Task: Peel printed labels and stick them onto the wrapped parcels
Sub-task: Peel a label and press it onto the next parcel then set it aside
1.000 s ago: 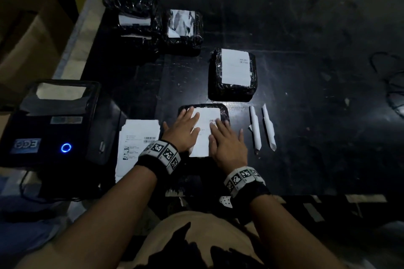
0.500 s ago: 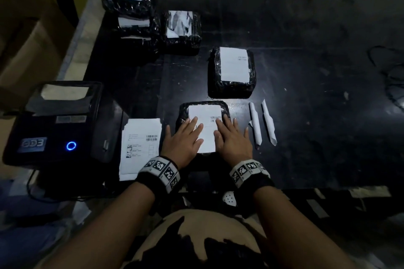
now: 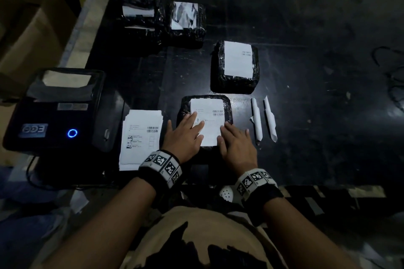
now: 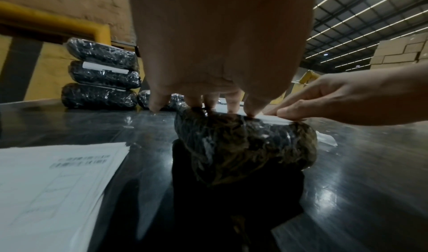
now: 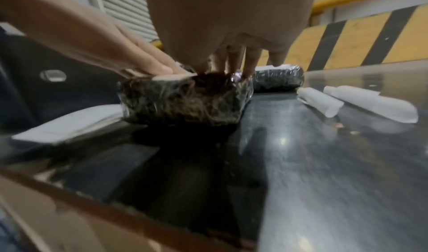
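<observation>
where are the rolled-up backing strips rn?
In the head view the two rolled backing strips lie side by side on the black table, just right of the parcel under both hands, near the right hand.

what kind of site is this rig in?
Likely a warehouse packing station: stacked cartons under a high strip-lit roof, a yellow-black hazard barrier, and a label printer beside wrapped parcels on the black table.
</observation>
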The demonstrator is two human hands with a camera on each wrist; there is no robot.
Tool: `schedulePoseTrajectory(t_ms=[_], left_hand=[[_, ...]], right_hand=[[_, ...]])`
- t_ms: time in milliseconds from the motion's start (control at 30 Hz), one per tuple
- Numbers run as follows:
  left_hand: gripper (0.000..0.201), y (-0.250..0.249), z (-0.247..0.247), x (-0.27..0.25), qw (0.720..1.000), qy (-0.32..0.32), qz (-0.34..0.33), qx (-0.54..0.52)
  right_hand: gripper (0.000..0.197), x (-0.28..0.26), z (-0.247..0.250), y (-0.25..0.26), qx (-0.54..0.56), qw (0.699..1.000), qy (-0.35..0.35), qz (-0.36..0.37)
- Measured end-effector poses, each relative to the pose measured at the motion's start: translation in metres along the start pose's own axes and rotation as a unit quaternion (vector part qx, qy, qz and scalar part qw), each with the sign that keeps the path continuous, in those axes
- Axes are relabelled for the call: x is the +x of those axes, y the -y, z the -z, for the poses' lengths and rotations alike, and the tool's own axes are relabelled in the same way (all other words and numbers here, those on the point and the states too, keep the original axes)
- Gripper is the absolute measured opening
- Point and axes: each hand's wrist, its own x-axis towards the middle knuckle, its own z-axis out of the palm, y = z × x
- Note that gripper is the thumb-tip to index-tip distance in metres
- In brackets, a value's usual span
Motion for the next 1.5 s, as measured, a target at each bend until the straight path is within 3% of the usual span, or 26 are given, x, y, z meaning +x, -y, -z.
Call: schedulePoseTrajectory(t_ms=[133, 333, 600, 833, 1000, 1133, 1200, 1300, 1367, 1500], left_hand=[[0.051, -0.002, -0.008, -0.002, 0.999, -0.030, -0.024, -0.029], [0.046, 0.006, -0.023, -0.014, 0.990, -0.110, -0.032, -0.084], [0.043, 0.003, -0.023, -0.013, 0.984, -0.119, 0.019, -0.130], [0.042, 0.019, -0.015, -0.020, 0.979, -0.072, 0.046, -0.186], [0.053, 0.021, -0.009, -0.025, 0.950, -0.060, 0.069, -0.298], [0.064, 0.027, -0.004, -0.025, 0.899, -0.031, 0.128, -0.417], [0.061, 0.029, -0.003, -0.023, 0.879, -0.045, 0.147, -0.452], [0.055, 0.027, -0.001, -0.018, 0.871, -0.060, 0.152, -0.463], [0.057, 0.027, -0.002, -0.016, 0.868, -0.056, 0.157, -0.467], [0.056, 0.034, -0.004, -0.013, 0.870, -0.044, 0.158, -0.466]], right_hand=[[0.034, -0.007, -0.001, 0.012, 0.047, 0.998, -0.036, 0.016], [0.042, -0.012, -0.001, -0.009, 0.055, 0.997, 0.016, -0.047], [0.043, -0.009, -0.002, -0.010, 0.152, 0.983, 0.026, -0.098], [0.031, -0.007, 0.005, -0.022, 0.228, 0.964, 0.057, -0.128], [0.029, -0.007, 0.013, -0.034, 0.237, 0.963, 0.056, -0.116], [0.033, -0.006, 0.011, -0.039, 0.305, 0.938, -0.009, -0.166], [0.042, 0.003, 0.008, -0.036, 0.336, 0.919, 0.008, -0.207], [0.061, 0.019, 0.000, -0.028, 0.337, 0.914, 0.080, -0.214], [0.054, 0.027, -0.005, -0.020, 0.362, 0.902, 0.110, -0.209], [0.024, 0.031, -0.006, -0.012, 0.420, 0.876, 0.105, -0.213]])
